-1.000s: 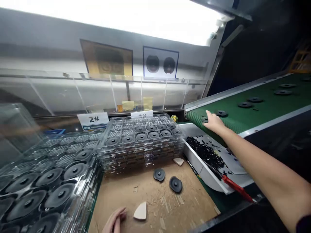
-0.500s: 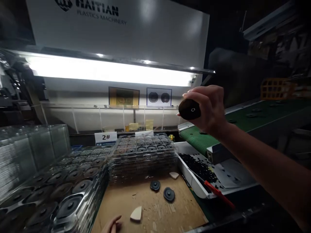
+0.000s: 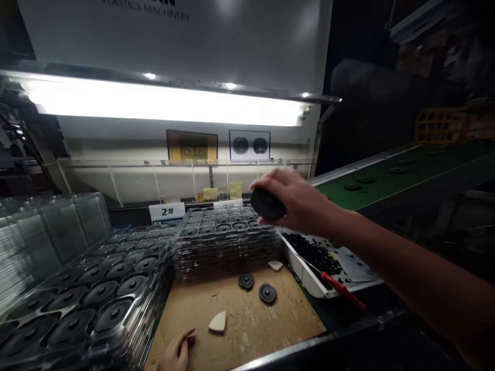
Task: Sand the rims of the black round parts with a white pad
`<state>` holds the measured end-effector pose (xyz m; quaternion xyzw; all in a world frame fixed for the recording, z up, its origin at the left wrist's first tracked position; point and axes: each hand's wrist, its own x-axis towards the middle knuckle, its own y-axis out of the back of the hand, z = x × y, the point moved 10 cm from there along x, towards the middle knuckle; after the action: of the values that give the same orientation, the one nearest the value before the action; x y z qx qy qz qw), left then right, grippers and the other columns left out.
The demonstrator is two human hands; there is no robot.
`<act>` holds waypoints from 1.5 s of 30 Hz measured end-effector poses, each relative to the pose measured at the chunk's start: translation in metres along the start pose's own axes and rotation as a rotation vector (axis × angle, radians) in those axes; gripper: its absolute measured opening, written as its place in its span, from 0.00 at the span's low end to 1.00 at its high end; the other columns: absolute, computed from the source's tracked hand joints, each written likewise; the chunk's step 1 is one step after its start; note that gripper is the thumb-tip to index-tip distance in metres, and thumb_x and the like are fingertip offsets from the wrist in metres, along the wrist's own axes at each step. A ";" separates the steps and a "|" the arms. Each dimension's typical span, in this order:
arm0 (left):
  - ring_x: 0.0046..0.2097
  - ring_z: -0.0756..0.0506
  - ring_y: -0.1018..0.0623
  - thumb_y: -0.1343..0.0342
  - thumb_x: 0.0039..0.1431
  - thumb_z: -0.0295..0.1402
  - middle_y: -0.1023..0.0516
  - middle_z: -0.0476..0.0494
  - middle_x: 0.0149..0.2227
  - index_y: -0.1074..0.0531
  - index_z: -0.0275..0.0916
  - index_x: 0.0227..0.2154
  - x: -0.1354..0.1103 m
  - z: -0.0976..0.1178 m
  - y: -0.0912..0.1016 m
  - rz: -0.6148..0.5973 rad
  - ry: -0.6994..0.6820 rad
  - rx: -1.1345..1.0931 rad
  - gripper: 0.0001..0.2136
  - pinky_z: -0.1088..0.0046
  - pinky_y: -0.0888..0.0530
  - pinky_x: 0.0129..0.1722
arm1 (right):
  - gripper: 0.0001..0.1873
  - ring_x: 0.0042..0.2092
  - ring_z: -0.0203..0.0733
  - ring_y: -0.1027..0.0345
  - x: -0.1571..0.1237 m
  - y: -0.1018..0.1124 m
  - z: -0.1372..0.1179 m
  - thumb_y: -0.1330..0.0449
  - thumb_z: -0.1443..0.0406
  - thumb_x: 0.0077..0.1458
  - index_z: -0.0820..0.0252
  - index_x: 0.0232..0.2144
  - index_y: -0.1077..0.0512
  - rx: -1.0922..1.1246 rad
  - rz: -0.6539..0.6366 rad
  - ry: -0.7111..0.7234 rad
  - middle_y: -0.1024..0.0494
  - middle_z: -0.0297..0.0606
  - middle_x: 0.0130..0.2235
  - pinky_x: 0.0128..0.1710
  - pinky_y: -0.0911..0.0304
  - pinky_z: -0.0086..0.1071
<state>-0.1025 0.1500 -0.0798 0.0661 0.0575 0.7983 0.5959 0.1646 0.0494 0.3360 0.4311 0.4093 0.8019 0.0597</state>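
My right hand [image 3: 291, 198] grips a black round plastic disc [image 3: 267, 203] and holds it in the air above the far right corner of a stack of clear plastic trays [image 3: 226, 242]. My left hand [image 3: 178, 353] rests at the bottom edge of a cardboard-covered bench [image 3: 240, 322], its fingers curled, close to a cream wedge-shaped piece [image 3: 217, 322]. Two black discs [image 3: 246, 281] [image 3: 267, 293] lie on the cardboard. A second, larger tray stack [image 3: 88, 278] at the left holds rows of similar discs.
A white bin [image 3: 305, 268] of small black pieces and a red-handled tool [image 3: 342, 291] sit to the right of the bench. A green conveyor belt [image 3: 371, 180] carrying black discs runs at the right. A "2#" label [image 3: 167, 212] stands behind the trays.
My right hand has left the conveyor, lifted a disc, and moved left and down over the trays. The left hand has barely moved.
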 end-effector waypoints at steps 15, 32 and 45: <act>0.52 0.30 0.28 0.35 0.33 0.53 0.22 0.38 0.42 0.23 0.41 0.41 -0.124 0.027 -0.110 -0.526 0.564 -0.827 0.30 0.56 0.33 0.52 | 0.23 0.52 0.48 0.36 -0.130 -0.264 -0.130 0.39 0.56 0.51 0.62 0.45 0.37 1.035 -0.344 -0.189 0.28 0.50 0.49 0.52 0.41 0.41; 0.51 0.38 0.25 0.33 0.41 0.40 0.21 0.41 0.45 0.24 0.44 0.43 -0.058 -0.005 -0.049 -0.015 0.782 -1.056 0.23 0.59 0.31 0.54 | 0.11 0.43 0.47 0.30 -0.168 -0.401 -0.118 0.49 0.67 0.58 0.60 0.42 0.30 1.006 -0.492 -0.763 0.29 0.46 0.43 0.42 0.31 0.40; 0.47 0.41 0.23 0.29 0.35 0.35 0.20 0.43 0.44 0.24 0.43 0.43 -0.048 0.026 -0.079 -0.120 0.764 -0.913 0.26 0.72 0.26 0.47 | 0.14 0.39 0.40 0.30 -0.067 -0.286 -0.078 0.49 0.71 0.59 0.62 0.48 0.33 1.065 -0.162 -0.594 0.23 0.40 0.39 0.41 0.34 0.34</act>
<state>-0.0096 0.1266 -0.0692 -0.4916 -0.0774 0.6744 0.5454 0.0747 0.1605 0.0674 0.5741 0.7511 0.3259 0.0082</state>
